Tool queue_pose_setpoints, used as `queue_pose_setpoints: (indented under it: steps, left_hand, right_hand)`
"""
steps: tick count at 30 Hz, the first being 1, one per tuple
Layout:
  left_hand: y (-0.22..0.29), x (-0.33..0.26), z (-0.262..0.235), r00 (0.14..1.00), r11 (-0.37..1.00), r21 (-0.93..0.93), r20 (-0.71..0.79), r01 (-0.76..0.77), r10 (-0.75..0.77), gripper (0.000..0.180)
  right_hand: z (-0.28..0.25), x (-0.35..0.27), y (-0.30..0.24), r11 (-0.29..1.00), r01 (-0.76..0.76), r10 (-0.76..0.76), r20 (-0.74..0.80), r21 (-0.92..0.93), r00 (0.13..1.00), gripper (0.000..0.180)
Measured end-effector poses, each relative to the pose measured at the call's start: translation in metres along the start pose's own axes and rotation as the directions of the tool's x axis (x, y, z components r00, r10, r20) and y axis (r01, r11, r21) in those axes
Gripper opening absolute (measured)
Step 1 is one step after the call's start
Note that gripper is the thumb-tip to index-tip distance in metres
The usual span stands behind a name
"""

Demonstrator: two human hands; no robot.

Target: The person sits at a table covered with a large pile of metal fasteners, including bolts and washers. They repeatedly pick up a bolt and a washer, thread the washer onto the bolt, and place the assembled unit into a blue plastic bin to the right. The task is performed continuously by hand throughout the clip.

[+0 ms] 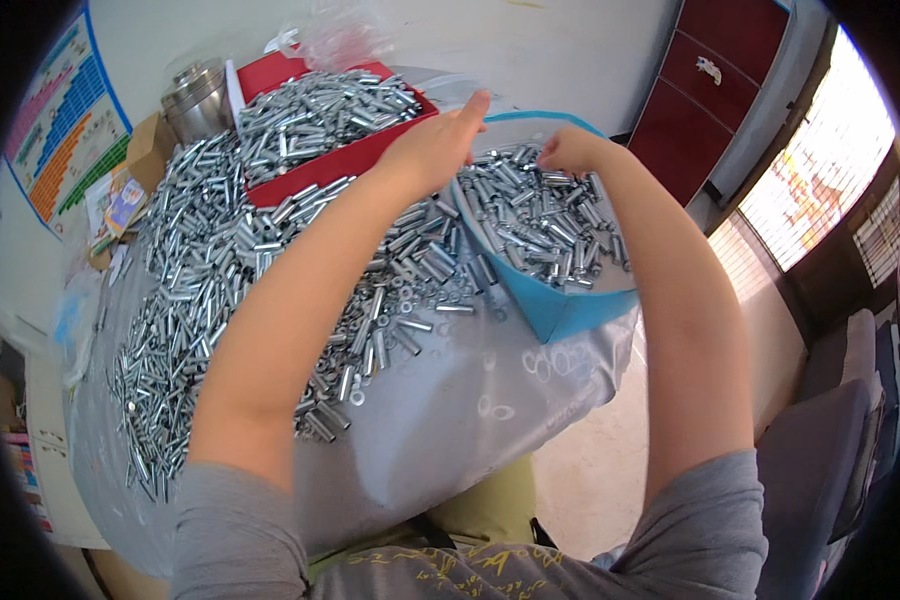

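Observation:
Both my arms reach forward over a table covered with metal sleeve anchors. My left hand (432, 150) is between the red box (332, 160) and the blue box (560, 315), near the blue box's left rim. One of its fingers stretches away from me, and I see nothing held in it. My right hand (578, 150) is over the far part of the blue box, fingers curled together; what they hold, if anything, is hidden. Silver sleeve anchors (540, 215) lie jumbled inside the blue box. More anchors (320, 110) are heaped in the red box.
A large pile of loose anchors (195, 260) spreads over the plastic-covered table (420, 420), with washers (358, 397) at its near edge. A steel canister (198, 100) and a small cardboard box (151, 148) stand at the back left. Dark chairs (820, 480) are at right.

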State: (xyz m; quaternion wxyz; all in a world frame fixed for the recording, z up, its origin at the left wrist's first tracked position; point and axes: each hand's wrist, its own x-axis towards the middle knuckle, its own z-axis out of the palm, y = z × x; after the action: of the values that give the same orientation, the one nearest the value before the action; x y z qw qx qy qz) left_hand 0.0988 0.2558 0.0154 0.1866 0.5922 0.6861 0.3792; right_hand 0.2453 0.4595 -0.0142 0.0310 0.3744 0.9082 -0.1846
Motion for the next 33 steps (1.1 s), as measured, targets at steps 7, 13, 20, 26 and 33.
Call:
queue_pose_setpoints:
  steps: [7, 13, 20, 26, 33]
  left_hand:
    - [-0.028, 0.101, 0.079, 0.993, 0.996, -0.069, -0.106, 0.048, -0.055, 0.088]
    - [-0.031, 0.08, 0.066, 0.982, 0.991, -0.131, -0.185, 0.009, -0.033, 0.084]
    - [-0.018, 0.022, 0.013, 0.975, 0.911, -0.406, -0.223, -0.073, -0.021, 0.084]
    - [-0.025, -0.095, -0.057, 0.844, 0.747, -0.642, -0.487, -0.172, -0.225, 0.092]
    - [-0.054, -0.173, -0.1, 0.573, 0.728, -0.541, -0.781, -0.421, -0.25, 0.083]
  right_hand:
    - [0.058, 0.084, 0.02, 0.942, 0.23, -0.265, -0.121, -0.245, 0.957, 0.042]
    - [0.008, 0.014, -0.031, 0.998, -0.03, 0.033, 0.07, -0.047, 0.997, 0.033]
    - [-0.005, -0.047, -0.063, 0.556, 0.296, -0.292, -0.151, 0.777, 0.944, 0.029]
    - [0.036, -0.085, -0.201, -0.011, 0.313, -0.324, -0.299, 0.95, 0.898, 0.025]
    - [0.103, -0.105, -0.336, -0.45, 0.006, -0.563, -0.289, 0.893, 0.774, 0.017]
